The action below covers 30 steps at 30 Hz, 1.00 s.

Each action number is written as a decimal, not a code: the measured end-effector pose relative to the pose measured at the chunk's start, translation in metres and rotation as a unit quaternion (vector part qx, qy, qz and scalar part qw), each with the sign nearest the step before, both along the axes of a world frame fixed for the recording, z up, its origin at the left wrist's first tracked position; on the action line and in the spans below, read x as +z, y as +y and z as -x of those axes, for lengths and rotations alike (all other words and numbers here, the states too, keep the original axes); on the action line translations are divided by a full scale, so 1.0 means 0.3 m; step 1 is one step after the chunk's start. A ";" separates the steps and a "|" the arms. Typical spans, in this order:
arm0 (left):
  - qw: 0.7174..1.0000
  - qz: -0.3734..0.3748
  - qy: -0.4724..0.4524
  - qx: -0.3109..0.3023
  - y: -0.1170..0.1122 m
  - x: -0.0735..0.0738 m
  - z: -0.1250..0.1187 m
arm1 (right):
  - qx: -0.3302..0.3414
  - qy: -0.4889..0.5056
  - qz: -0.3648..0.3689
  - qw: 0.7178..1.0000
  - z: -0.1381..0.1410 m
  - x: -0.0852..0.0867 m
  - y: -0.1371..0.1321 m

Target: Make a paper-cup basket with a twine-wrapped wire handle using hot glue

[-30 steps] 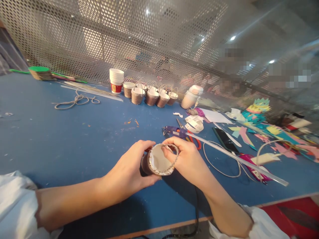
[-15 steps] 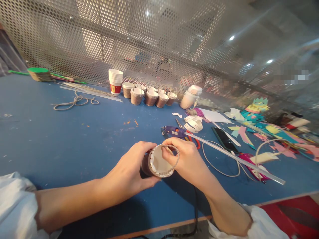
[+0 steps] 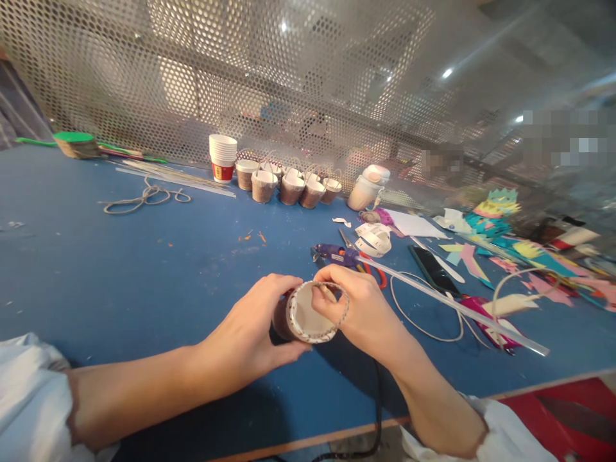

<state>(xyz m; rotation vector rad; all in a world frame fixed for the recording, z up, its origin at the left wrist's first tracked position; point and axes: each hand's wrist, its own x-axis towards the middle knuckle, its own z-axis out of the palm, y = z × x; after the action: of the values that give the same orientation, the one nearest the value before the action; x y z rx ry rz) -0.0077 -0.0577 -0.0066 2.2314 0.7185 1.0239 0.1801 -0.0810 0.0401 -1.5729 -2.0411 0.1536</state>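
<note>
A paper cup (image 3: 308, 314) wrapped in brown material is tipped so its white inside faces me. My left hand (image 3: 250, 321) is wrapped round its side, thumb below and fingers above. At the far rim, my right hand (image 3: 363, 311) is closed in a pinch, its thumb and fingertips partly inside the cup. A thin twisted cord handle (image 3: 347, 308) arches from the rim past these fingers, which seem to press its end; the exact contact is hidden. Just beyond my right hand lies a purple glue gun (image 3: 337, 255) with a long clear glue stick (image 3: 452, 301).
Several finished little buckets (image 3: 291, 190) stand at the back beside stacked paper cups (image 3: 222, 154) and a bottle (image 3: 368, 187). Scissors (image 3: 380, 274), a white tape roll (image 3: 373, 239), a phone (image 3: 436, 271) and paper scraps (image 3: 548, 289) lie right. Loose cord (image 3: 144, 200) lies left.
The cord handle's loop has shifted slightly outward to the right at the rim. Both hands keep nearly the same place and hold on the cup.
</note>
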 end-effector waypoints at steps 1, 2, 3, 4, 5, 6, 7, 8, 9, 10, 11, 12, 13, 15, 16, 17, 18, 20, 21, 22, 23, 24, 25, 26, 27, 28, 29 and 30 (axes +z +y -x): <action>1.000 0.003 0.001 0.000 0.000 0.000 0.000 | -0.001 -0.002 0.002 1.000 -0.001 0.000 0.000; 1.000 0.006 0.003 0.000 0.001 0.001 0.001 | -0.002 -0.004 0.005 1.000 -0.001 0.000 0.000; 1.000 0.010 0.005 -0.001 0.001 0.001 0.001 | -0.003 -0.005 0.008 1.000 -0.001 0.001 0.000; 1.000 0.012 0.006 -0.001 0.001 0.002 0.002 | -0.004 -0.006 0.012 1.000 -0.001 0.002 -0.001; 1.000 0.013 0.006 -0.001 0.001 0.003 0.002 | -0.006 -0.006 0.016 1.000 0.000 0.005 -0.002; 1.000 0.013 0.004 -0.002 0.001 0.004 0.002 | -0.007 -0.005 0.021 1.000 0.001 0.007 -0.002; 1.000 0.013 0.003 -0.003 0.000 0.005 0.001 | -0.007 -0.004 0.026 1.000 0.002 0.010 -0.003; 1.000 0.012 0.001 -0.003 0.000 0.007 0.001 | -0.006 -0.001 0.032 0.999 0.003 0.012 -0.004; 1.000 0.011 0.000 -0.003 0.000 0.008 0.001 | -0.006 0.002 0.037 0.999 0.004 0.015 -0.005; 1.000 0.011 0.000 -0.003 0.000 0.010 0.001 | -0.005 0.007 0.042 0.999 0.005 0.017 -0.006; 1.000 0.012 0.000 -0.003 0.000 0.011 0.001 | -0.006 0.012 0.047 0.999 0.005 0.019 -0.006; 1.000 0.014 0.001 -0.002 0.000 0.012 0.001 | -0.006 0.017 0.053 0.998 0.005 0.022 -0.007; 1.000 0.018 0.002 -0.001 0.000 0.013 0.001 | -0.007 0.021 0.061 0.998 0.003 0.024 -0.008; 1.000 0.026 0.004 0.002 0.001 0.014 0.001 | -0.007 0.032 0.085 0.996 -0.002 0.031 -0.012; 1.000 0.030 0.004 0.005 0.002 0.015 0.001 | -0.008 0.040 0.098 0.994 -0.006 0.035 -0.015; 0.999 0.034 0.004 0.007 0.002 0.015 0.001 | -0.009 0.048 0.111 0.993 -0.009 0.038 -0.017; 0.999 0.036 0.004 0.008 0.002 0.015 0.002 | -0.011 0.058 0.121 0.991 -0.012 0.042 -0.020; 0.999 0.041 0.004 0.009 0.000 0.016 0.002 | -0.017 0.073 0.128 0.989 -0.013 0.047 -0.024; 0.999 0.042 0.005 0.008 -0.001 0.017 0.003 | -0.021 0.075 0.124 0.989 -0.012 0.047 -0.024; 0.999 0.042 0.006 0.007 -0.002 0.017 0.004 | -0.023 0.073 0.116 0.990 -0.010 0.046 -0.024; 0.999 0.043 0.007 0.007 -0.002 0.017 0.004 | -0.025 0.068 0.104 0.992 -0.007 0.044 -0.023; 0.999 0.045 0.009 0.007 -0.003 0.017 0.005 | -0.025 0.061 0.091 0.994 -0.004 0.041 -0.021; 0.999 0.046 0.010 0.007 -0.003 0.016 0.005 | -0.024 0.053 0.078 0.995 -0.001 0.038 -0.019; 0.999 0.048 0.011 0.006 -0.004 0.015 0.006 | -0.022 0.045 0.065 0.997 0.003 0.035 -0.017; 0.999 0.050 0.011 0.006 -0.003 0.014 0.006 | -0.020 0.037 0.054 0.998 0.006 0.032 -0.015; 0.999 0.050 0.011 0.005 -0.003 0.013 0.007 | -0.018 0.030 0.045 0.998 0.008 0.030 -0.013; 0.999 0.048 0.010 0.005 -0.002 0.011 0.007 | -0.017 0.022 0.038 0.999 0.010 0.028 -0.012; 0.999 0.046 0.009 0.005 -0.002 0.010 0.007 | -0.016 0.017 0.034 0.999 0.011 0.026 -0.011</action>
<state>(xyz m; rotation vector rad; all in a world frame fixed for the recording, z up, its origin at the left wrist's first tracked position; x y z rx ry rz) -0.0097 -0.0583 -0.0036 2.1623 0.7703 0.9566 0.1769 -0.0842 0.0480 -1.6309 -2.0028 0.2380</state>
